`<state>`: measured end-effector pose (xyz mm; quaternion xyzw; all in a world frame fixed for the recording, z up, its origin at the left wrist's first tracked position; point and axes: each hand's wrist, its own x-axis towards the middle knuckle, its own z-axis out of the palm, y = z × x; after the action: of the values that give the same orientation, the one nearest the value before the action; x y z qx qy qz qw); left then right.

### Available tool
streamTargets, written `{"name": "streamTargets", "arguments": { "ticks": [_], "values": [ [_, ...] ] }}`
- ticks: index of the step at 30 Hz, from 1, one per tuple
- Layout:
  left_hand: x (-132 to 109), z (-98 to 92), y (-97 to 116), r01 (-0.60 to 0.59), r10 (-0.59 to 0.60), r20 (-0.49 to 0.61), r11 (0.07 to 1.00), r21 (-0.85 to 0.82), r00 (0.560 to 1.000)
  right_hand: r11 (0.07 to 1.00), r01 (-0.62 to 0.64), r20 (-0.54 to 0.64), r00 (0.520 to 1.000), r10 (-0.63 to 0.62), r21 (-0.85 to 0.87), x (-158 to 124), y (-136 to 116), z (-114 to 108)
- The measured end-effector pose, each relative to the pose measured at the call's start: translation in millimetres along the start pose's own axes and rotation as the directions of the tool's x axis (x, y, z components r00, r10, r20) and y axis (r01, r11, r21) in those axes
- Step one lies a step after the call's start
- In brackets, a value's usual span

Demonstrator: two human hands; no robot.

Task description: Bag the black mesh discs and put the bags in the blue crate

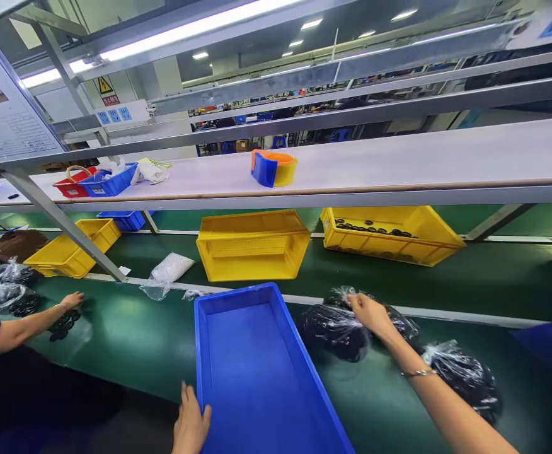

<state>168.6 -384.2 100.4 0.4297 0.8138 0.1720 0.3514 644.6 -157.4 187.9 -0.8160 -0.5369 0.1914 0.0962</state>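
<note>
An empty blue tray [261, 353] lies on the green work surface in front of me. Beside its left wall is my left hand [191, 419], fingers apart and holding nothing. To the right of the tray, my right hand [368, 312] has its fingers closed on the gathered top of a clear plastic bag [337, 331] of black parts. More of these bags lie behind and under my right forearm, and another bag [465, 378] sits to its right.
A co-worker's hand [72, 301] touches black parts [63, 325] at the left. Beyond the tray stand yellow bins [252, 252] [389, 236] and a white-filled bag [172, 268]. A shelf [200, 180] crosses above, holding tape-like rolls [273, 169] and small baskets [110, 183].
</note>
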Motion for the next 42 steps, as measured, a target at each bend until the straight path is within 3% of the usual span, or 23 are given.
{"name": "streamTargets", "arguments": {
  "ticks": [1, 2, 3, 5, 6, 7, 8, 11, 14, 17, 19, 21, 26, 28, 30, 34, 38, 42],
  "values": [
    [-7.7, -3.3, 22.8, -0.116, 0.13, -0.112, 0.986, 0.12, 0.985, 0.999, 0.008, -0.04, 0.999, -0.007, 0.041, -11.8, -2.7, -11.5],
    [-16.9, -4.8, 49.6, -0.252, 0.284, -0.17, 0.95, 0.186, 0.944, 0.997, 0.021, -0.07, 0.997, -0.016, 0.08, -24.7, -8.1, -21.2],
    [-27.8, -4.4, 79.7, -0.418, 0.453, -0.19, 0.887, 0.197, 0.871, 0.993, 0.038, -0.091, 0.995, -0.028, 0.108, -38.9, -16.4, -28.6],
    [-52.2, 2.0, 144.8, -0.73, 0.752, -0.166, 0.659, 0.181, 0.638, 0.971, 0.072, -0.108, 0.993, -0.048, 0.228, -70.9, -41.4, -35.6],
    [-64.1, 7.0, 176.4, -0.828, 0.849, -0.117, 0.528, 0.187, 0.515, 0.939, 0.083, -0.106, 0.993, -0.05, 0.333, -88.2, -57.0, -35.4],
    [-74.5, 12.1, 204.9, -0.884, 0.905, -0.058, 0.423, 0.197, 0.421, 0.874, 0.086, -0.1, 0.994, -0.043, 0.478, -105.8, -73.3, -33.2],
    [-82.8, 16.6, 228.9, -0.902, 0.925, 0.004, 0.371, 0.222, 0.381, 0.777, 0.079, -0.088, 0.996, -0.03, 0.624, -122.8, -89.4, -29.3],
    [-92.6, 19.6, 264.3, -0.869, 0.894, 0.137, 0.362, 0.338, 0.426, 0.466, 0.036, -0.051, 0.998, 0.02, 0.884, -164.6, -126.6, -11.3],
    [-84.2, 4.3, 251.8, -0.841, 0.86, 0.198, 0.369, 0.394, 0.47, 0.357, -0.002, 0.015, 0.999, -0.033, 0.934, -186.2, -141.4, 11.4],
    [-61.7, -18.5, 222.6, -0.835, 0.82, 0.258, 0.404, 0.374, 0.512, 0.449, -0.027, 0.131, 0.971, -0.202, 0.893, -193.0, -141.9, 29.8],
    [-40.5, -32.6, 206.7, -0.85, 0.812, 0.299, 0.398, 0.345, 0.502, 0.567, 0.018, 0.156, 0.954, -0.256, 0.824, -193.1, -139.4, 34.6],
    [-16.8, -44.7, 196.2, -0.871, 0.809, 0.347, 0.376, 0.316, 0.475, 0.64, 0.075, 0.109, 0.964, -0.243, 0.765, -191.0, -135.2, 31.9],
    [42.8, -65.5, 181.4, -0.913, 0.782, 0.472, 0.335, 0.234, 0.408, 0.616, 0.058, 0.005, 0.995, -0.1, 0.786, -187.8, -114.5, 4.2],
    [65.8, -67.5, 174.2, -0.916, 0.75, 0.526, 0.329, 0.23, 0.402, 0.657, 0.068, -0.023, 0.997, -0.077, 0.751, -191.5, -103.7, -6.3],
    [87.9, -65.1, 164.1, -0.906, 0.701, 0.574, 0.336, 0.258, 0.423, 0.718, 0.091, -0.029, 0.995, -0.098, 0.69, -196.7, -92.9, -12.2],
    [123.6, -54.3, 141.0, -0.858, 0.611, 0.602, 0.382, 0.344, 0.514, 0.835, 0.177, 0.008, 0.977, -0.213, 0.52, -200.9, -75.3, -13.2],
    [140.6, -48.7, 128.4, -0.832, 0.595, 0.584, 0.432, 0.347, 0.552, 0.865, 0.298, 0.074, 0.932, -0.355, 0.403, -190.2, -82.5, -9.2],
    [142.0, -50.2, 127.5, -0.832, 0.613, 0.567, 0.455, 0.316, 0.55, 0.802, 0.55, 0.124, 0.801, -0.585, 0.234, -172.6, -128.2, 19.7]
  ]
}}
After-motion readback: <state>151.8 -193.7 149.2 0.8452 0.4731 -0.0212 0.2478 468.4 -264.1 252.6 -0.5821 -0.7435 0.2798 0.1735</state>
